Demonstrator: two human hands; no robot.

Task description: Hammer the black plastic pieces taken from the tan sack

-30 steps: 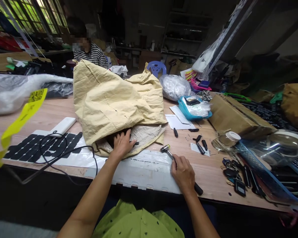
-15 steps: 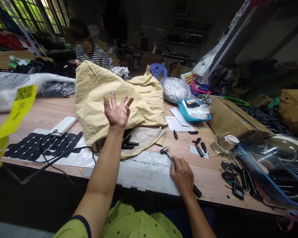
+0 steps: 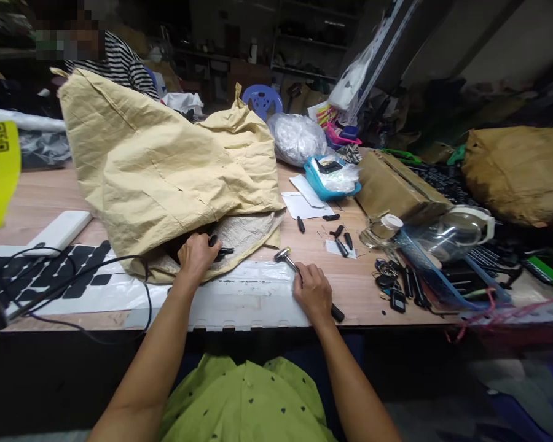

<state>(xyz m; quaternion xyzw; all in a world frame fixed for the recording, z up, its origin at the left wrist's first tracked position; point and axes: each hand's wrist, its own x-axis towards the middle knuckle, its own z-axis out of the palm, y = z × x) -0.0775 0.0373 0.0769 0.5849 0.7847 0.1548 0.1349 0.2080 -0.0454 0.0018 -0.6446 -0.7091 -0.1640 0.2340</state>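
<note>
At the open mouth of a large tan cloth sack (image 3: 175, 159), my left hand (image 3: 196, 253) has its fingers curled on a black plastic piece (image 3: 212, 240). Its fingertips are partly hidden by the hand and the sack. More black pieces (image 3: 225, 251) lie beside it on the sack's pale lining. My right hand (image 3: 313, 291) rests on the table, wrapped round the handle of a small hammer (image 3: 287, 259). The hammer's metal head has a yellowish face and points away to the left. Under both forearms lies a greyish-white sheet (image 3: 249, 301) along the table edge.
Black handle-shaped pieces (image 3: 348, 240) and white papers (image 3: 306, 204) lie right of the sack. Further right are a teal basket (image 3: 320, 189), a cardboard box (image 3: 396, 190), key fobs (image 3: 397, 301) and a blue tray (image 3: 435, 285). A cable (image 3: 120, 261) crosses the left side. Another person (image 3: 124, 64) sits behind.
My left hand has come down from above the sack, where it was spread, into the sack's mouth and closed among the black pieces. My right hand still holds the hammer. The view has turned right.
</note>
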